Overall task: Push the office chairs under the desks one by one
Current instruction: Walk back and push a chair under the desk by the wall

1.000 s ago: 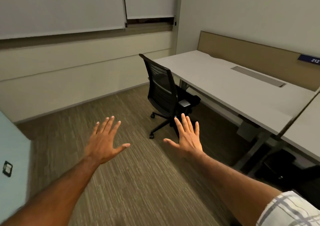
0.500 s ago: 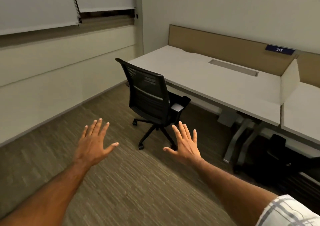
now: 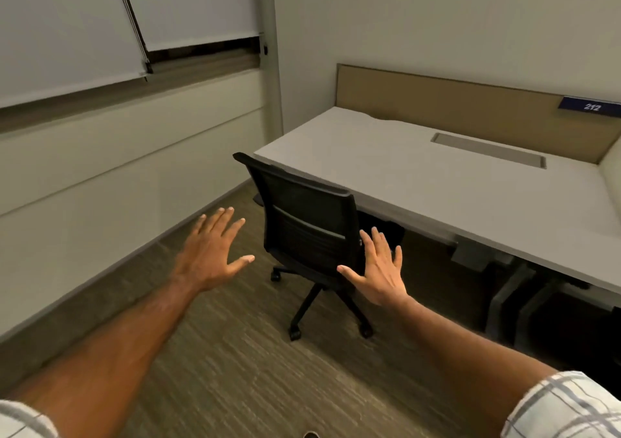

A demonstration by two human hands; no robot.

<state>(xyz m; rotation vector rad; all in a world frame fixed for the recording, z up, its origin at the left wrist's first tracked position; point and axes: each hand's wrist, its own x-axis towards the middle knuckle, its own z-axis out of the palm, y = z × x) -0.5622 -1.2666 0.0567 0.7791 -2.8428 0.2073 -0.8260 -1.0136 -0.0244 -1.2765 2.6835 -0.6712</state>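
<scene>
Just ahead, between left grip [image 3: 210, 253] and right grip [image 3: 379, 274], the chair [image 3: 309, 222] shows its back, desk [image 3: 420, 182] beyond it; the right grip is nearer, and both are spread flat and empty.

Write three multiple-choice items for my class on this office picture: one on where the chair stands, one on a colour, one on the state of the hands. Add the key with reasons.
1. Where does the office chair stand relative to the desk?
A. on top of it
B. on the carpet at its front edge
C. lying tipped over beside it

2. What colour is the sign that reads 212?
A. red
B. dark blue
C. yellow

3. How are the left hand and right hand?
A. both open, fingers straight
B. both curled round the chair's back
C. both closed in fists

Key: 1 B, the chair is upright with its wheels on the carpet by the desk edge; 2 B, the plate is dark blue with pale digits; 3 A, all fingers are stretched out and grip nothing.
</scene>
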